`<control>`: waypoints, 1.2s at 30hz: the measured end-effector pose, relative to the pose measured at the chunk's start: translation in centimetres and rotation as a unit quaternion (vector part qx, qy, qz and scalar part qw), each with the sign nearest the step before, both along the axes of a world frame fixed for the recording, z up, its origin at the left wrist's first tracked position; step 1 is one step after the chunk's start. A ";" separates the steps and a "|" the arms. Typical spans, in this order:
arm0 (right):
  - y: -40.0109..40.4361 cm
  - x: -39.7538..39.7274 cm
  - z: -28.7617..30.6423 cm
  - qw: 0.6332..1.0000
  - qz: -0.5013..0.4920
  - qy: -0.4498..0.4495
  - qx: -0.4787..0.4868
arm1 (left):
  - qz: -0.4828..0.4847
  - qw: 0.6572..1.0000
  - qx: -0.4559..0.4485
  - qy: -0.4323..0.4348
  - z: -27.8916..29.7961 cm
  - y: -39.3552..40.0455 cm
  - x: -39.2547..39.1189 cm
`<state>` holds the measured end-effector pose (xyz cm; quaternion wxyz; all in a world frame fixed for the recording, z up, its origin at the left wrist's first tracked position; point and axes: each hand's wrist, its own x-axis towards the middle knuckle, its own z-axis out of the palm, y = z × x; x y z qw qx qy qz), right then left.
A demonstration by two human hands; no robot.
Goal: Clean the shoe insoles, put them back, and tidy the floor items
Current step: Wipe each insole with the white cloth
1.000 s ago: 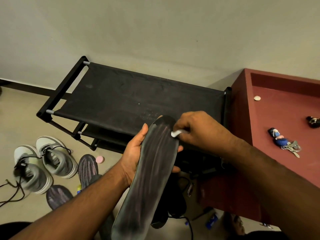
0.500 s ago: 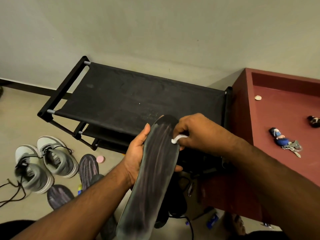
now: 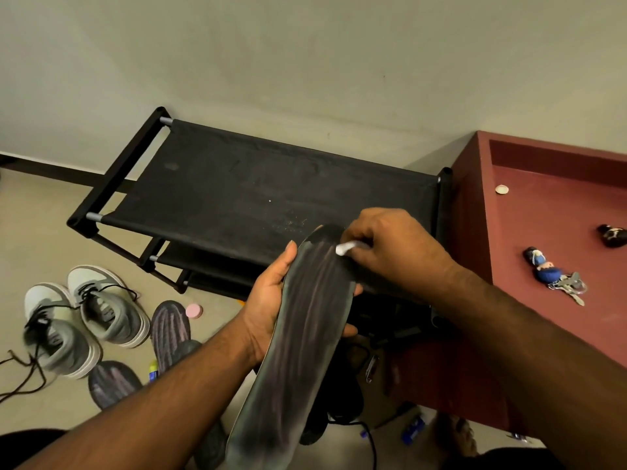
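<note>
On the floor at the near left stand two grey sneakers side by side with dark laces trailing toward the left edge, and just right of them lie two loose insoles, one partly hidden under the left forearm, with a small pink round cap beside the farther one. Behind these, against the wall, stands a black fabric shoe rack, its top tier bare apart from pale specks, its lower tier mostly hidden. In front of the rack's near right corner the left hand has its grip curled around the middle of a long dark insole, thumb along the left edge and fingertips showing on the right edge, the insole running tilted from far to near. The right hand pinches a small white wipe and presses it on the far tip of that insole. Both forearms and the insole block the floor below, where dark shoes, a cord and a blue item show only in part. To the right stands a dark red counter with a raised rim; inside it lie a coin, a bunch of keys with a blue charm and a small dark object, all well apart.
</note>
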<state>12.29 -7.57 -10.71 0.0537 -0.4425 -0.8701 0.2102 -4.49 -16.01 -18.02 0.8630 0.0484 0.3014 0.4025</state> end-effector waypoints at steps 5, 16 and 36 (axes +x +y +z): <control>-0.3 -0.3 0.1 1.000 0.028 -0.002 0.003 | 0.001 1.000 0.000 0.010 0.2 0.1 -0.3; -0.7 -0.5 1.9 0.999 -0.011 -0.015 0.044 | -0.014 1.000 0.019 -0.006 0.9 -0.8 0.9; -3.6 -3.2 -0.6 0.994 -0.050 0.098 -0.005 | -0.010 0.997 -0.060 0.039 1.5 -5.3 -2.1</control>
